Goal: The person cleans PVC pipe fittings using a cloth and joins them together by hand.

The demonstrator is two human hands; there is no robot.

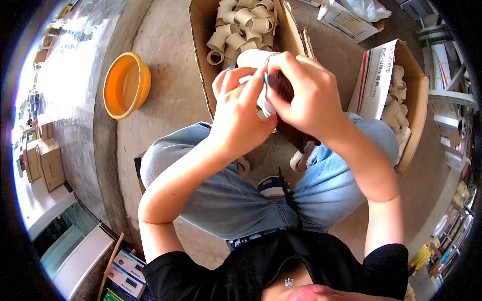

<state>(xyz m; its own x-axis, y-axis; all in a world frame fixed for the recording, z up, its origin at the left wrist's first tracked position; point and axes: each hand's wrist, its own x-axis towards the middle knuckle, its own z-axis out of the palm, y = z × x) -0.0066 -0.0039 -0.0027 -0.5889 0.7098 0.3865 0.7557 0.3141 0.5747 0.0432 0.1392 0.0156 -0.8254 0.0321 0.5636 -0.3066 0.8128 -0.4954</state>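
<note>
Your left hand (237, 108) pinches the white fitting (252, 58) over the near edge of the carton (199, 47): likely light, stiff, smooth; grip its outer wall. Your right hand (307, 96) curls beside it, grip unclear.

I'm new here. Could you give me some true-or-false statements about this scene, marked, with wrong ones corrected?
1. A round orange plastic basin sits on the floor to the person's left. True.
2. The open brown cardboard box ahead holds glass bottles. False: it holds beige plastic pipe elbows.
3. The person wears light-blue denim jeans. True.
4. The left hand and right hand are far apart. False: they are close together, around an off-white plastic piece.
</note>
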